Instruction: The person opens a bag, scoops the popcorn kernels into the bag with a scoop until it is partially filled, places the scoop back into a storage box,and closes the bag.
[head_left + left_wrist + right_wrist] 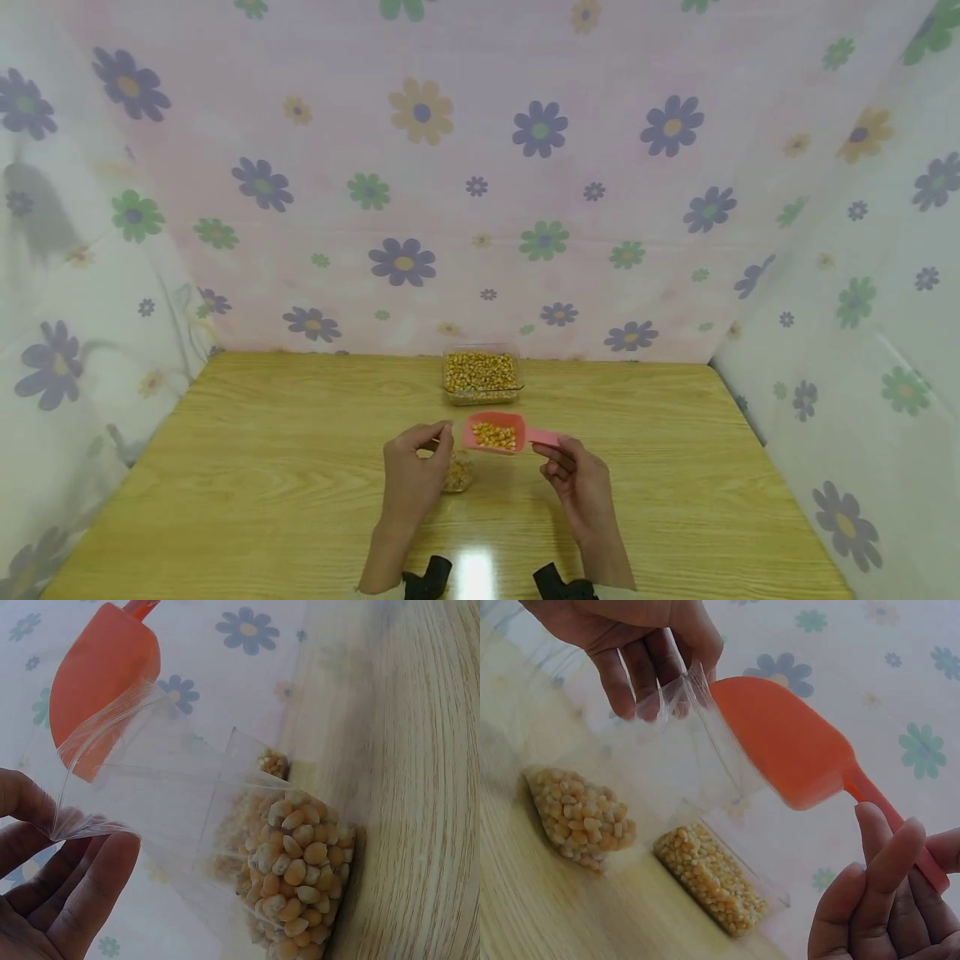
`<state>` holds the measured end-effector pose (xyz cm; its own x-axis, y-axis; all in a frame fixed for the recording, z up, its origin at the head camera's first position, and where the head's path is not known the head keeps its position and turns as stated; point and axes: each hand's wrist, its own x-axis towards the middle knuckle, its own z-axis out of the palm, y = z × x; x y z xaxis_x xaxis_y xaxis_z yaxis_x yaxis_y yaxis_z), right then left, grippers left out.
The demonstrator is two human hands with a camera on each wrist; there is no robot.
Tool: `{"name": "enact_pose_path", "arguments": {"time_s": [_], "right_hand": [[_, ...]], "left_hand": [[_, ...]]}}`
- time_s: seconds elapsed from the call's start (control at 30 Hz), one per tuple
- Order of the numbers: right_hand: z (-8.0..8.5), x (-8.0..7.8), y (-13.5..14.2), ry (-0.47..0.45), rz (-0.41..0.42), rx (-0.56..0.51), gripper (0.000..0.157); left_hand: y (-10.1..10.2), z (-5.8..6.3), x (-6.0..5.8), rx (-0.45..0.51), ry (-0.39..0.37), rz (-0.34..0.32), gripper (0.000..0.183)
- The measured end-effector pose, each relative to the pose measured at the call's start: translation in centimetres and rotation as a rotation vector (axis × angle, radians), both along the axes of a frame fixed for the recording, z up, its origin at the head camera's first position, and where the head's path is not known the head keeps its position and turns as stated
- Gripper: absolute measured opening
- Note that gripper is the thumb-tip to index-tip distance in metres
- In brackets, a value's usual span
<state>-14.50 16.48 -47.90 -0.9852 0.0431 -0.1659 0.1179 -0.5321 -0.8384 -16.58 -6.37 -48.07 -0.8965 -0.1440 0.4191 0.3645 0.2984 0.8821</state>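
Note:
A clear plastic bag (187,787) stands on the table with corn kernels (292,870) in its bottom. My left hand (417,473) pinches the bag's top edge between thumb and fingers. By its handle, my right hand (581,483) holds a pink-red scoop (517,421) level above the table. Kernels (495,435) lie in the scoop, as the head view shows. In the right wrist view the front of the scoop (784,742) is right at the bag's mouth. The bag's lower part is partly behind my left hand in the head view.
Behind the scoop, a clear rectangular container (482,398) full of corn kernels stands near the back of the wooden table (285,450). Flower-patterned cloth (480,208) hangs at the back and both sides. Black wrist straps (429,577) show at the bottom.

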Motion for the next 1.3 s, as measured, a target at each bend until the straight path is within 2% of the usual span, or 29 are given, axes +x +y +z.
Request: {"name": "enact_pose_path", "arguments": {"time_s": [0.27, 0.5, 0.8, 1.3], "right_hand": [[1.2, 0.4, -0.5, 0.002, -0.039, 0.115, 0.03], [2.0, 0.6, -0.7, -0.024, -0.052, 0.183, 0.024], [2.8, 0.9, -1.0, -0.021, -0.081, 0.342, 0.032], [3.6, 1.4, -1.6, 0.016, -0.1, 0.41, 0.037]], "left_hand": [[-0.3, 0.3, 0.1, -0.017, -0.033, 0.001, 0.014], [-0.4, 0.2, 0.1, -0.02, -0.022, -0.003, 0.014], [0.0, 0.5, 0.0, -0.007, -0.003, -0.029, 0.013], [0.2, 0.7, 0.2, -0.023, -0.026, -0.032, 0.014]]}}
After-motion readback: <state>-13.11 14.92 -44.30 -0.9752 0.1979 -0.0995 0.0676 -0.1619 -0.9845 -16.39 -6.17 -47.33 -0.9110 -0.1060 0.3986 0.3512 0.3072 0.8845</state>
